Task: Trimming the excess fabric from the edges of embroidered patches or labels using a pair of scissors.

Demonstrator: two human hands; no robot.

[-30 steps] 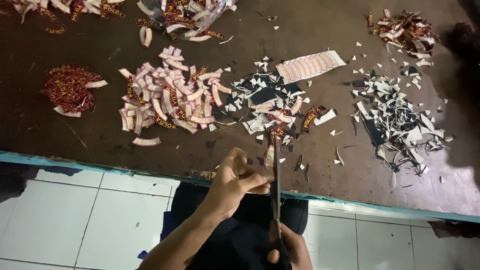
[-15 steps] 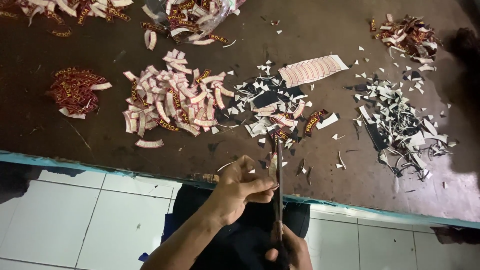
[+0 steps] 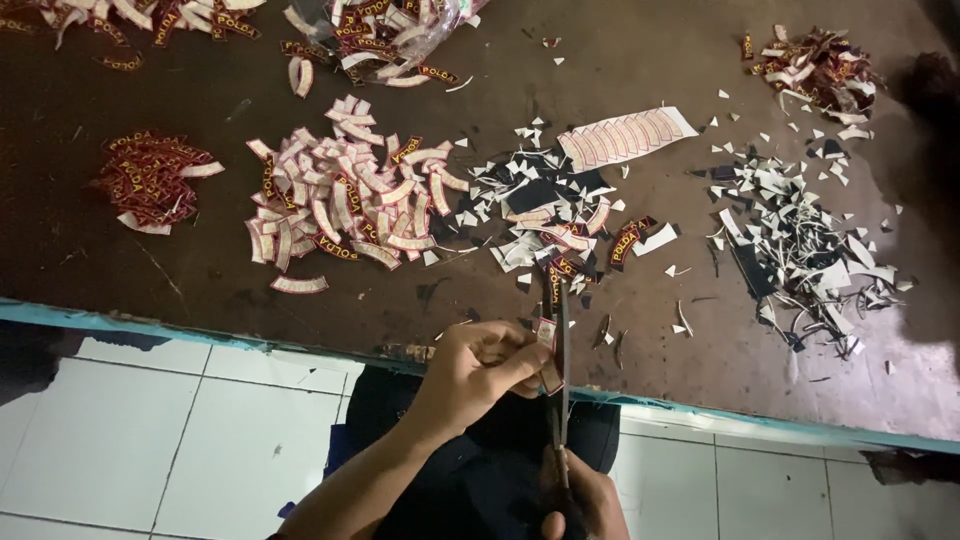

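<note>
The left hand [image 3: 480, 365] pinches a small curved patch [image 3: 547, 345] just above the counter [image 3: 300, 300] edge, its grip closed on the piece. The right hand [image 3: 575, 500] holds the scissors [image 3: 558, 400] by the handles, grip closed around them. The blades enclose the patch; how far they are open cannot be told. For a clean cut, keep the patch taut and feed the blades along its border. The scissors' long axis runs away from the person, tips pointing toward the heap of cut patches [image 3: 350, 205]. Offcuts [image 3: 800, 250] lie to the right.
</note>
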